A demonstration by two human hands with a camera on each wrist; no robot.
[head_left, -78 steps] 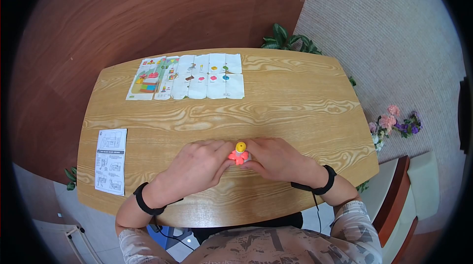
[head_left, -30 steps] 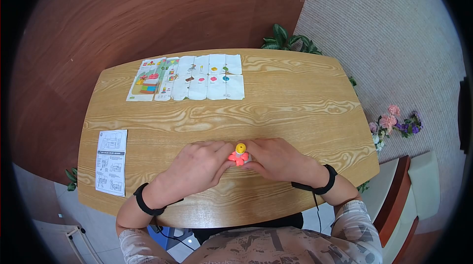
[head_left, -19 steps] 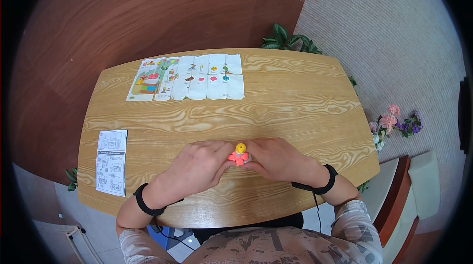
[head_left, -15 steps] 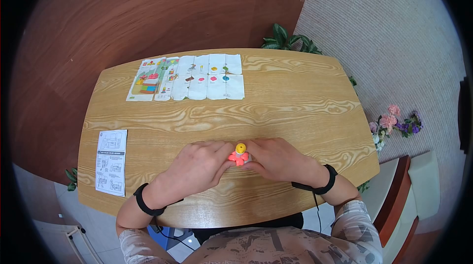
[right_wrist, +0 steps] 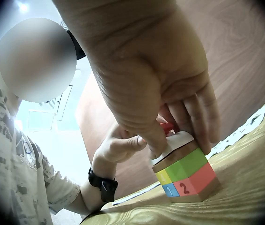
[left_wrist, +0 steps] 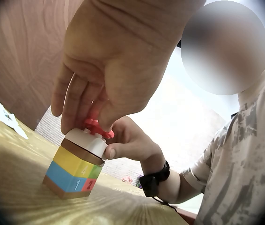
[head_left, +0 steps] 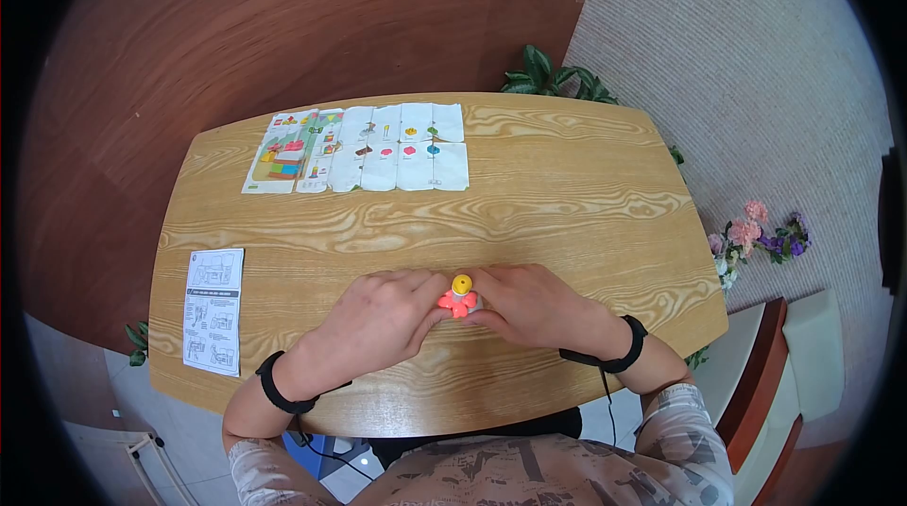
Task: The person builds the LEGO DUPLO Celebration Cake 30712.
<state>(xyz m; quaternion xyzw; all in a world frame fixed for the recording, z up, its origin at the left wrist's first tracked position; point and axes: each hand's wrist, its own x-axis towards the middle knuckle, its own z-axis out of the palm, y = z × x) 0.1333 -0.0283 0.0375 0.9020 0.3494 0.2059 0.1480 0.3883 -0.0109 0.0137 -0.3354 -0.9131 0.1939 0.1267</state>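
A stack of toy bricks (left_wrist: 73,171) stands on the table, its blue, yellow, red and green blocks marked with numbers and set between brown layers. A rounded white brick (left_wrist: 95,146) tops it. On that sits a coral-red flower piece (head_left: 458,307), with a round yellow piece (head_left: 462,284) showing above it in the head view. My left hand (head_left: 378,315) grips the top of the stack from the left, thumb at the flower piece. From the right, my right hand (head_left: 534,305) holds the same top, thumb against the white brick. Fingers hide part of the upper pieces.
An unfolded colour instruction sheet (head_left: 416,145) lies along the far left of the wooden table (head_left: 567,213). A black-and-white leaflet (head_left: 213,312) is at the near left. Flowers (head_left: 756,234) and a pale chair (head_left: 808,355) stand past the right edge.
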